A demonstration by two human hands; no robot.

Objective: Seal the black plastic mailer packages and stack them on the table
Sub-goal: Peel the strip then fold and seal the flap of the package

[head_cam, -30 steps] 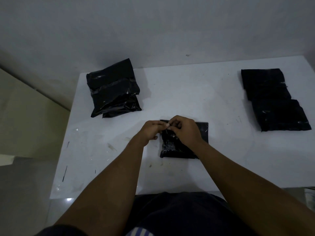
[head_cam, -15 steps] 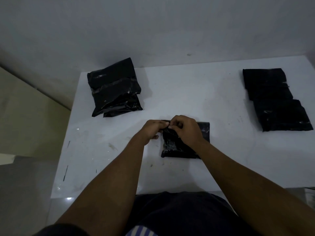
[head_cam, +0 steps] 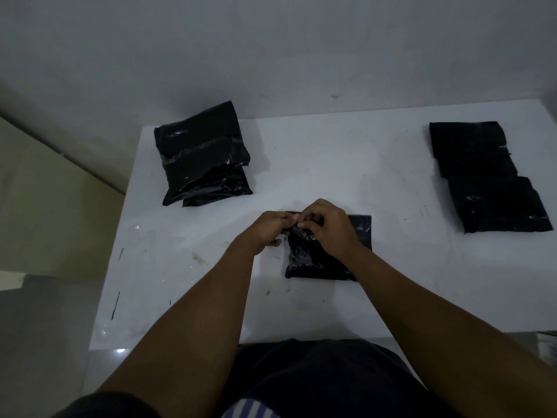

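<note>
A black plastic mailer lies flat on the white table in front of me. My left hand and my right hand meet at its far left corner, fingertips pinching the edge of the flap there. The right hand covers much of the mailer's top. A stack of black mailers sits at the back left. More flat black mailers lie overlapped at the right.
The table backs onto a grey wall. Its left edge drops to a pale floor. Scuffs and small marks dot the tabletop near the left front. My dark lap is below the near edge.
Both hands stay at the mailer's far left corner, with only small finger movement. The mailer and both piles have not shifted on the table.
</note>
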